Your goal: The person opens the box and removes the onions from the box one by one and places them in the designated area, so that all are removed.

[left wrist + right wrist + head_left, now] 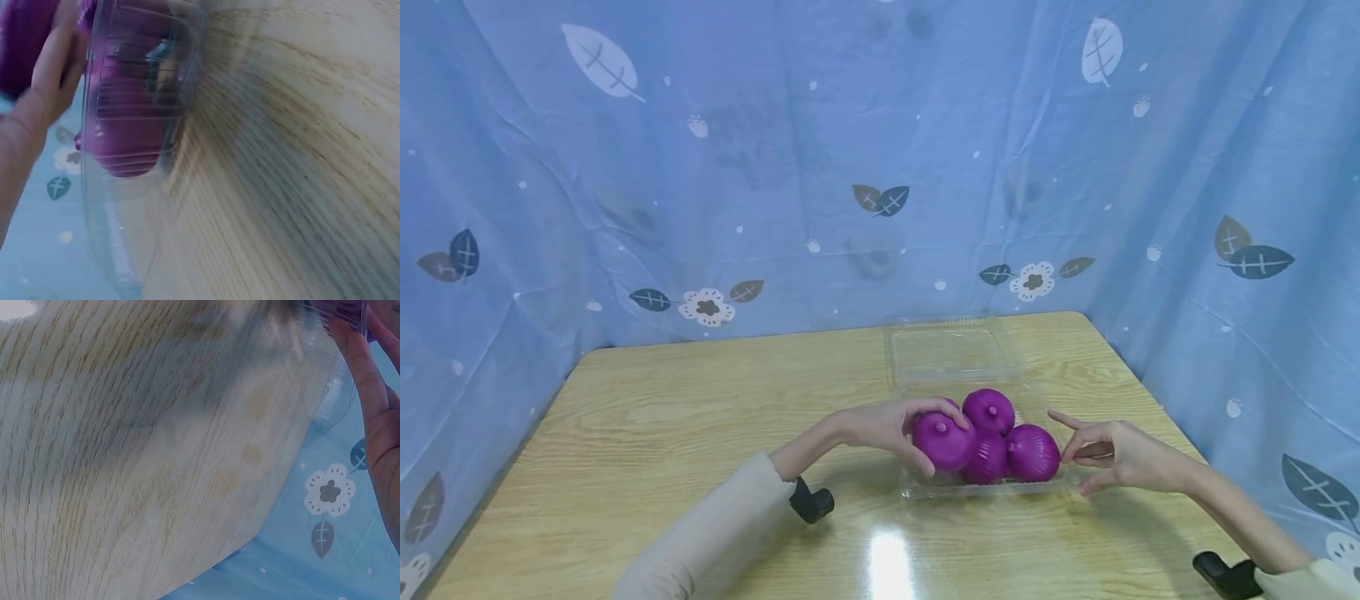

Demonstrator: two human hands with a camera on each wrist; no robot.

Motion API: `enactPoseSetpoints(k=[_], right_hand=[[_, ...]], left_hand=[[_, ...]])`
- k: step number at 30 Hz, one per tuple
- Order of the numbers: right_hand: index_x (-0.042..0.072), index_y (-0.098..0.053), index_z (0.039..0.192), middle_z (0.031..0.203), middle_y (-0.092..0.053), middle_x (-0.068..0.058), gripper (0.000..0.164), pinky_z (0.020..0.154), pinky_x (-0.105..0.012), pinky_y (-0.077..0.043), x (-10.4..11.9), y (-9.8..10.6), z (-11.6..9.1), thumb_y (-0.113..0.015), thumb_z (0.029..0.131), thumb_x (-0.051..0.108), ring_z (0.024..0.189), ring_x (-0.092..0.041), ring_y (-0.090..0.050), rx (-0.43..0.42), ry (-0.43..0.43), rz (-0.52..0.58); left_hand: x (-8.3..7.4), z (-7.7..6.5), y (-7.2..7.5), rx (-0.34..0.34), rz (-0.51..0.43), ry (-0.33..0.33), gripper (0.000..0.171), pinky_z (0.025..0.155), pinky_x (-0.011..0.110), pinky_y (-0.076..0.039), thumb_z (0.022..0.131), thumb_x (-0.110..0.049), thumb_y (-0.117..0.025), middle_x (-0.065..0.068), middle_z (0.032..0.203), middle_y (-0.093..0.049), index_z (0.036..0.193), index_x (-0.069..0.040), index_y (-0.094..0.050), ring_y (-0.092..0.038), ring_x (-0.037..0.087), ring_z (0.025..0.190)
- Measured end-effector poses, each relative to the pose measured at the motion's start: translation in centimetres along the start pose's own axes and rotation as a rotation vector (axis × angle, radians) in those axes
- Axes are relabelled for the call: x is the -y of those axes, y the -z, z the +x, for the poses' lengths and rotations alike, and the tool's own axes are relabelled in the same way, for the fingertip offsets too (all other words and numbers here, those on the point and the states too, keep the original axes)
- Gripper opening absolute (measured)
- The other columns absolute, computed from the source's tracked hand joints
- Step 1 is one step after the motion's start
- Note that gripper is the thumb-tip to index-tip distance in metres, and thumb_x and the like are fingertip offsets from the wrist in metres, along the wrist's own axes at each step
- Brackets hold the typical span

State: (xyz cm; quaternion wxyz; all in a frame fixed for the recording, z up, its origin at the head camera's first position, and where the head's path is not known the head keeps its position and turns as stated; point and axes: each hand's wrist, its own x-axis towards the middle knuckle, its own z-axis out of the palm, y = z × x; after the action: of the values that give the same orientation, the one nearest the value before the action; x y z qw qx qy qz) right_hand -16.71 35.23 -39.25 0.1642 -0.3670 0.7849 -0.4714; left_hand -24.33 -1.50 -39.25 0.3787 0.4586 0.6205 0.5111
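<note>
A glossy purple onion [943, 442] is gripped by my left hand [891, 425], with fingers over its top and the thumb on its near side. It is held over the left part of a clear plastic clamshell box [955, 492]. Several more purple onions [1033, 454] lie in the box, one of them mostly hidden behind the held one. At the box's right side is my right hand [1120, 454], its fingers loosely bent and spread apart. In the right wrist view, its fingertips [357, 347] are right at the box's clear wall [325, 331].
The box's open lid [947, 354] lies back toward the far table edge. Wood-grain table [700, 417] stretches out to the left and front. A blue leaf-print curtain [805, 167] hangs behind and along both sides. Black wrist-camera mounts [812, 502] sit at both wrists.
</note>
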Motion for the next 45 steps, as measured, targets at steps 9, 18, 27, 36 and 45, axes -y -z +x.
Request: enactPoseSetpoints(k=[9, 18, 27, 36, 45], right_hand=[[0.000, -0.064, 0.104, 0.150, -0.028, 0.023, 0.029, 0.095, -0.020, -0.046, 0.0, 0.0, 0.1, -0.075, 0.077, -0.001, 0.126, 0.003, -0.042, 0.003, 0.006, -0.002], [-0.001, -0.064, 0.105, 0.150, -0.027, 0.024, 0.030, 0.094, -0.021, -0.047, 0.0, 0.1, 0.0, -0.075, 0.077, -0.002, 0.124, 0.000, -0.046, 0.002, 0.009, 0.014], [-0.002, -0.064, 0.104, 0.149, -0.029, 0.024, 0.030, 0.094, -0.020, -0.047, -0.1, 0.0, 0.0, -0.075, 0.075, -0.004, 0.126, 0.004, -0.042, -0.007, 0.036, 0.015], [-0.003, -0.063, 0.102, 0.149, -0.028, 0.024, 0.028, 0.094, -0.019, -0.046, -0.2, -0.2, 0.0, -0.074, 0.076, -0.004, 0.127, 0.005, -0.039, 0.001, 0.036, 0.021], [-0.003, -0.063, 0.102, 0.150, -0.028, 0.023, 0.028, 0.094, -0.022, -0.047, -0.3, -0.2, 0.1, -0.074, 0.076, -0.004, 0.127, 0.004, -0.040, 0.002, 0.035, 0.025]], left_hand=[[-0.3, -1.8, -0.5, -0.235, 0.090, 0.011, 0.062, 0.089, 0.030, -0.053, 0.079, -0.009, -0.078, -0.005, 0.138, -0.046, 0.135, -0.022, -0.054, -0.056, 0.014, 0.114], [-0.8, -4.8, -0.4, -0.230, 0.123, -0.065, 0.062, 0.097, 0.034, -0.049, 0.075, -0.007, -0.079, 0.003, 0.142, -0.048, 0.133, -0.010, -0.057, -0.046, 0.015, 0.128], [0.5, -6.2, 2.7, -0.176, 0.095, -0.069, 0.068, 0.101, 0.038, -0.045, 0.074, -0.018, -0.082, 0.011, 0.143, -0.048, 0.134, -0.004, -0.054, -0.043, 0.019, 0.131], [2.0, -6.0, 6.5, -0.304, 0.058, -0.057, 0.067, 0.100, 0.041, -0.047, 0.074, -0.014, -0.081, 0.011, 0.140, -0.050, 0.135, -0.004, -0.054, -0.050, 0.027, 0.124], [3.1, -5.6, 10.7, -0.476, 0.148, 0.067, 0.069, 0.099, 0.041, -0.047, 0.074, -0.009, -0.080, 0.008, 0.141, -0.049, 0.138, -0.008, -0.052, -0.052, 0.030, 0.121]])
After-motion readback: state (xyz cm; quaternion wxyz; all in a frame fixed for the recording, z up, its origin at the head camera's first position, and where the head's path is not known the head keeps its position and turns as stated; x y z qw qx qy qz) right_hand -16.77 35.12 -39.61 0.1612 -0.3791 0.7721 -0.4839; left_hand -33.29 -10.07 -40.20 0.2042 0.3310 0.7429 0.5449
